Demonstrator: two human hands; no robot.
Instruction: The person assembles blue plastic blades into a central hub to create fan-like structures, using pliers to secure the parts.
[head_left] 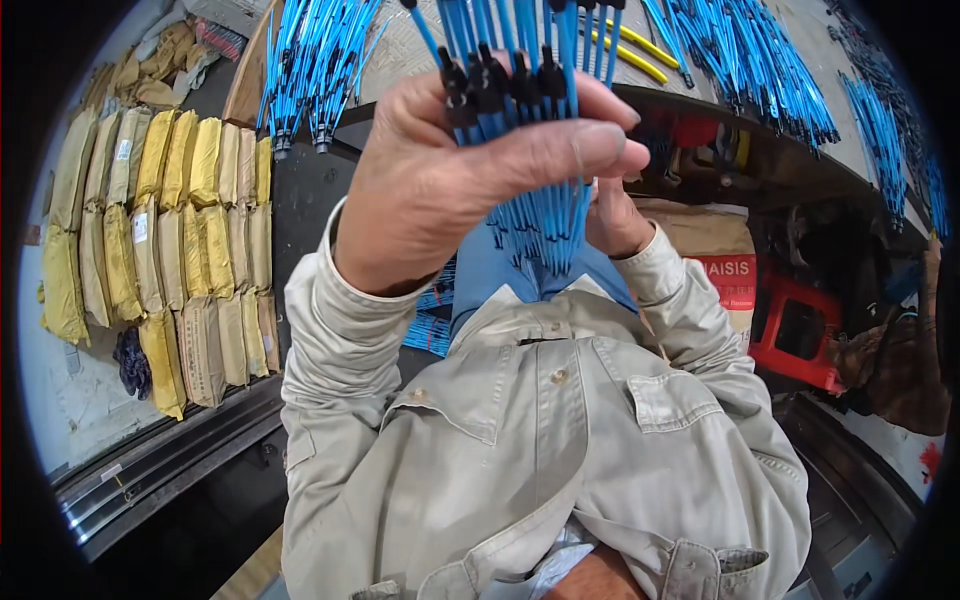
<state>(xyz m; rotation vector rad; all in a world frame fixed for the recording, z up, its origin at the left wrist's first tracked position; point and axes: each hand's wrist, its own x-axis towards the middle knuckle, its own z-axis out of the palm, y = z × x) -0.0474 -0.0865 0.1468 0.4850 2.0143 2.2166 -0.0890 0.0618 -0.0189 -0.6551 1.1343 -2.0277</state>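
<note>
Left fingers (565,150) clamp slim blue tubes (542,222) with black ends; right hand's (618,222) grip is unclear; wrapped yellow packets (193,250) hide their contents.

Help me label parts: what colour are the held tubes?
The tubes are blue, clearest in the head view.

Beige button-front shirt (545,440), long sleeves (340,365), flapped chest pockets (676,404); blue trousers (478,287).

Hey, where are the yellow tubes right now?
In the head view, the yellow tubes lie upper right of centre on the worktable, between the blue bundle in your left hand and the blue pile farther right.
</note>
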